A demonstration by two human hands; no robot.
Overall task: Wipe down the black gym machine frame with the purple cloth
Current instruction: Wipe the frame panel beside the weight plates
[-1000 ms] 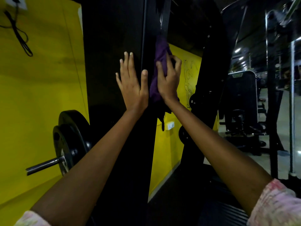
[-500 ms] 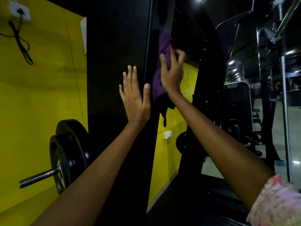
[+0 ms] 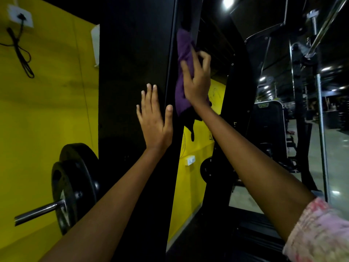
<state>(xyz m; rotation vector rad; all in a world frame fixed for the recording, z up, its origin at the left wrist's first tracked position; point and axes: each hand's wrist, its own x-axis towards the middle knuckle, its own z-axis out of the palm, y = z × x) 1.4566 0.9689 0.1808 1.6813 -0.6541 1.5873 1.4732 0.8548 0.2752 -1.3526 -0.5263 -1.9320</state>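
Hanging from a white socket (image 3: 20, 15) on the smooth yellow wall (image 3: 47, 103), a black cord (image 3: 20, 53) loops down at far left. Below it, round black plates (image 3: 75, 186) sit on a shiny steel bar (image 3: 38, 211). The flat, matte black frame (image 3: 132, 72) rises at centre. The left hand (image 3: 155, 120) lies flat on it, fingers straight and together, thumb spread. Just right, the right hand (image 3: 197, 81) presses the soft, crumpled purple cloth (image 3: 182, 76) against the frame's edge, its fingers partly curled over the fabric; cloth shows above the fingertips and hangs below the wrist. A pink patterned sleeve (image 3: 317, 233) fills the lower right corner.
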